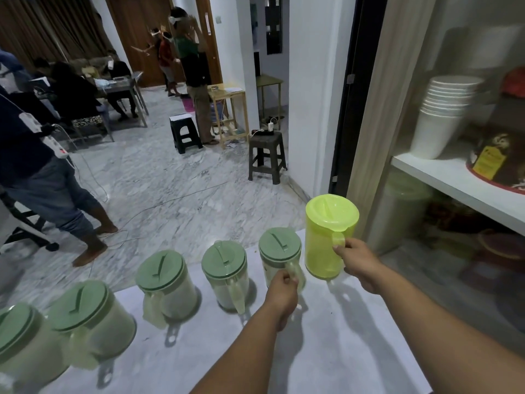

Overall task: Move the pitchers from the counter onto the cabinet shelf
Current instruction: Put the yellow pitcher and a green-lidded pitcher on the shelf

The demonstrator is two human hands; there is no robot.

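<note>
Several pitchers stand in a row along the far edge of the white counter (326, 351). My right hand (358, 260) grips the handle of the bright yellow-green pitcher (326, 237) at the right end, which is raised a little above the counter. My left hand (282, 294) is closed around the handle of the neighbouring clear pitcher with a dull green lid (279, 248), still resting on the counter. More green-lidded pitchers (224, 268) (164, 280) (91, 311) stand to the left. The open cabinet's white shelf (454, 183) is at right.
On the shelf sit a stack of white cups (443, 115) and a round brown tin (500, 160). Below it are blurred containers (403, 206). Beyond the counter, people stand and sit on a marble floor with stools (267, 155) and cables.
</note>
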